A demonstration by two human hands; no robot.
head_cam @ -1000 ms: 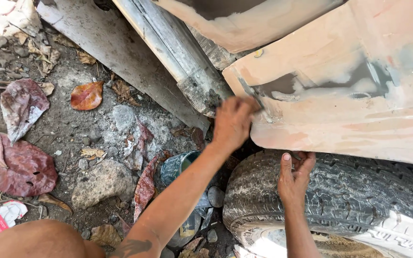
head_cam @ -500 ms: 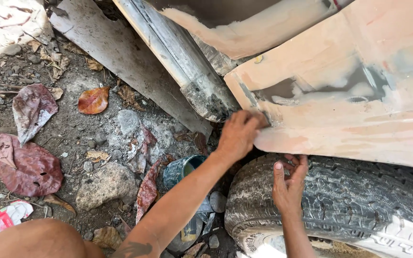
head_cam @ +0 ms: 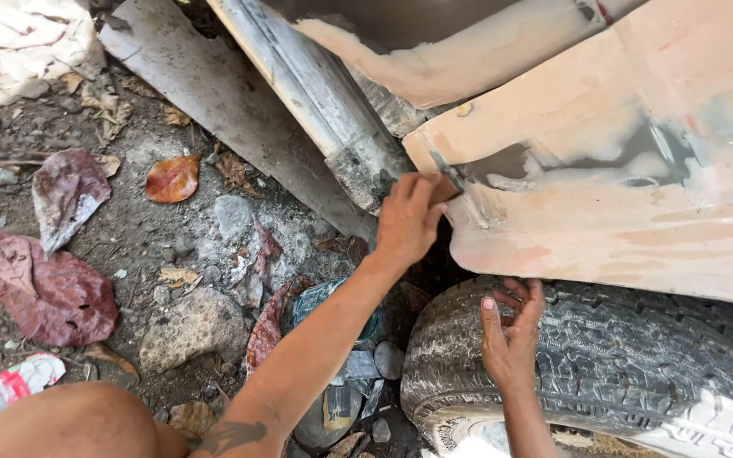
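Putty-coated pinkish car body panel (head_cam: 638,212) above worn black rubber tyre (head_cam: 638,373), left hand (head_cam: 409,219) now lower along the panel's front edge than a second ago, closed on something small, unidentifiable. Right hand (head_cam: 511,335) open, fingers spread against the tyre tread. Around: grey stones (head_cam: 193,326), dry reddish leaves (head_cam: 40,284), gravel ground.

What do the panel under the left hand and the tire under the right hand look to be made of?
Body panel: likely sheet metal under matte pinkish-tan filler or primer, with grey patches showing through. Tire: black rubber, dusty, with a blocky moulded tread. The left hand presses on the panel's edge; the right hand rests on the tread.
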